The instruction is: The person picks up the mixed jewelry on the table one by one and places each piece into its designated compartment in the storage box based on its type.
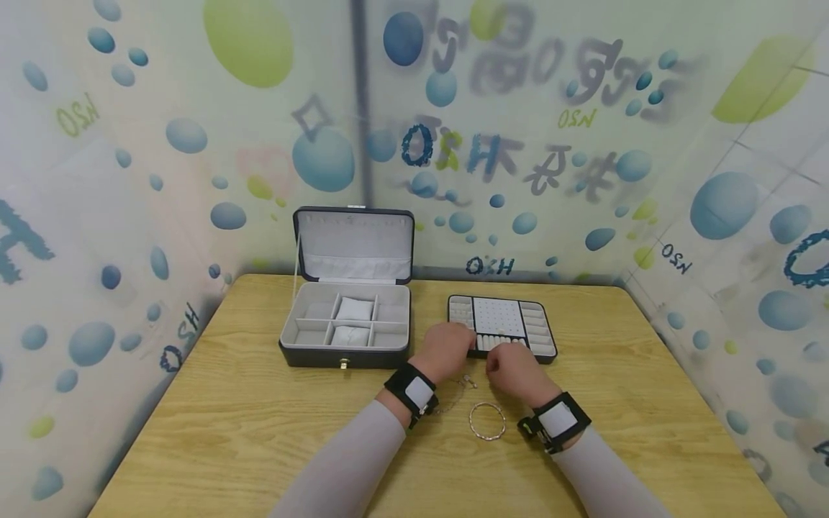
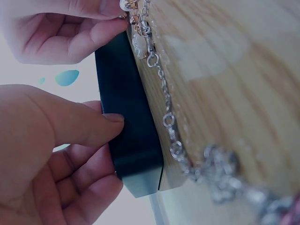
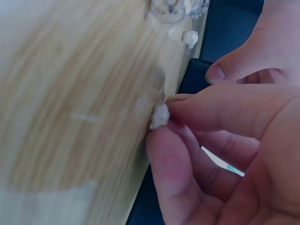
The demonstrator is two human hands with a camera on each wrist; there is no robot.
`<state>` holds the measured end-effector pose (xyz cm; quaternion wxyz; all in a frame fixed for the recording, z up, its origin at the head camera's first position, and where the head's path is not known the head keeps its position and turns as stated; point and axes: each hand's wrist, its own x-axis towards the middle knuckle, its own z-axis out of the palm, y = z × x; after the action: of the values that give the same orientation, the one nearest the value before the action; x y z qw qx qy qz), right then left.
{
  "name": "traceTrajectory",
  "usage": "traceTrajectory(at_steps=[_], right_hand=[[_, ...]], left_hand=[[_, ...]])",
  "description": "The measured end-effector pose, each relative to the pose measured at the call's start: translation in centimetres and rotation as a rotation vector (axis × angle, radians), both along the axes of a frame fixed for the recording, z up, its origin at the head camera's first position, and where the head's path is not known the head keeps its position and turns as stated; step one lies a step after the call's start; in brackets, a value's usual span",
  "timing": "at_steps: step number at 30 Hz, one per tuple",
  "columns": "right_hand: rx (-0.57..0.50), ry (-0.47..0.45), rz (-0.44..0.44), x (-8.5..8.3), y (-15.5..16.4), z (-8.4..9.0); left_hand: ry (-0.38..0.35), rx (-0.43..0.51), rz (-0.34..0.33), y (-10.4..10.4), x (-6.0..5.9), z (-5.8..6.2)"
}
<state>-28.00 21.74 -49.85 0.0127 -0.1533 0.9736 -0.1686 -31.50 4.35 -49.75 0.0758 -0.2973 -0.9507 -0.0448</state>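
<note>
The small pale stud [image 3: 160,116], seemingly an earring or bead, is pinched between the thumb and forefinger of the right hand [image 1: 514,374], right at the tabletop and just in front of the near edge of the dark jewellery tray [image 1: 501,327]. The tray lies on the wooden table [image 1: 259,432] towards its far edge, right of centre, beside the open jewellery box [image 1: 346,316].

The left hand [image 1: 447,350] rests against the tray's near left corner; in the left wrist view its thumb [image 2: 89,124] presses on the dark side wall and the fingers curl beneath, so it steadies the tray rather than lifting it. A silver chain bracelet [image 2: 166,117] lies on the table just beside that hand, with a few more small pieces [image 3: 176,9] at its far end, and a bangle [image 1: 487,421] sits nearer the front edge between the two wrists.

To do this well, I judge the pinch should stay at the fingertips and be light: the stud is tiny and hard, and could skip away on the smooth wood. Raising it straight up before carrying it over the tray wall should keep it from catching on the rim. The left thumb would best hold its pressure so the light tray does not slide. The chain lies close, so a low sweep of the wrist might drag it.
</note>
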Motion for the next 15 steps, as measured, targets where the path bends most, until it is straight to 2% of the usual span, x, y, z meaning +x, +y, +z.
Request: traceTrajectory(at_steps=[15], right_hand=[[-0.016, -0.04, -0.034, 0.03, -0.16, 0.02]], left_hand=[[-0.007, 0.016, -0.006, -0.16, -0.01, 0.05]])
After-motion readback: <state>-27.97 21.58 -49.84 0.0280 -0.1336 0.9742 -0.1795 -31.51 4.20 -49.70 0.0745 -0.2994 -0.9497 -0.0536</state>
